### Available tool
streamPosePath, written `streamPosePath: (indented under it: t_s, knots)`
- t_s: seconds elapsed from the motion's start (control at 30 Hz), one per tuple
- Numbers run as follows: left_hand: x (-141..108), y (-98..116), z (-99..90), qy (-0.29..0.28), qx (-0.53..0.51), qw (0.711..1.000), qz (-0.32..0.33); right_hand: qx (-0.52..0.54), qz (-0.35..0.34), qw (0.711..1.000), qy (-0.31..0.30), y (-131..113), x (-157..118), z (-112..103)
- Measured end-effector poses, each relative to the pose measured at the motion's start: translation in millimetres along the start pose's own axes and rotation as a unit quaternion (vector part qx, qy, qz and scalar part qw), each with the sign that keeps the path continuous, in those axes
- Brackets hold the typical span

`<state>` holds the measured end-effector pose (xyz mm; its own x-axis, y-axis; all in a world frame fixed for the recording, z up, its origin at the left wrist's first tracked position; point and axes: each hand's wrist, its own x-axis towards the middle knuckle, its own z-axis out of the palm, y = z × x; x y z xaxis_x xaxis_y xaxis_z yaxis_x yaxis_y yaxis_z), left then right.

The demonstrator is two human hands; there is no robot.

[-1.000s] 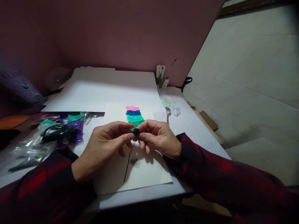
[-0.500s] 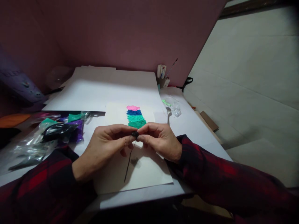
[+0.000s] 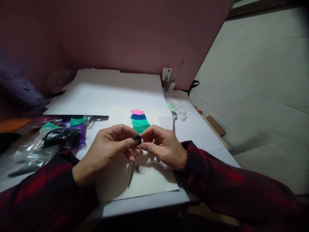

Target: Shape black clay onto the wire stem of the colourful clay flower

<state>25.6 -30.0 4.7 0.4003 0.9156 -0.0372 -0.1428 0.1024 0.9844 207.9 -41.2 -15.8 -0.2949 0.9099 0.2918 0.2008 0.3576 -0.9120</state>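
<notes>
Black lump, small, smooth and rounded with a glossy highlight, sits in the fingers of the left hand above the middle of a pale sheet on a white-topped table. Slightly longer than it is wide, the lump lies with its long axis running roughly side to side, its right end dipping toward the table's near edge; fingertips cover part of its outline. The left thumb presses on it, the forefinger closed behind. The right hand curls in from the other side, thumb and forefinger bent at the lump's right edge; whether they grip it cannot be told.

Below the hands, a thin dark strand slants toward the sheet's near edge, its lower end leaning left; its upper end is hidden by the fingers. Just beyond the lump, textured bands of green, blue and pink climb toward the sheet's far edge. Plastic bags crowd the table's left side, while a fork and a clear wrapper lie toward its right edge.
</notes>
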Motion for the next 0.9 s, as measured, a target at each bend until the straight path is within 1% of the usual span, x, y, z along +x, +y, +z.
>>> streamPosePath:
  t_s: [0.2, 0.4, 0.5, 0.63, 0.9]
  knots:
    - [-2.2, -1.9, -1.1, -0.021, -0.001, 1.000, -0.003, -0.039, -0.017, 0.999, 0.015, -0.5, 0.0, -0.5]
    - [-4.4, 1.2, -0.1, -0.044, -0.056, 0.997, -0.014, -0.007, -0.015, 0.999, 0.044, -0.2, 0.8, -0.6]
    - [-4.7, 3.1, 1.0, -0.042, -0.071, 0.996, -0.030, 0.004, -0.015, 0.999, 0.038, -0.2, 1.5, -2.0]
    - [-4.1, 2.9, -0.5, -0.034, -0.054, 0.997, -0.049, -0.008, -0.002, 1.000, 0.027, -1.0, 1.5, -2.8]
    - [-2.6, 1.2, -2.3, -0.036, -0.024, 0.998, -0.051, -0.012, -0.003, 1.000, 0.021, -2.8, 0.8, -2.4]
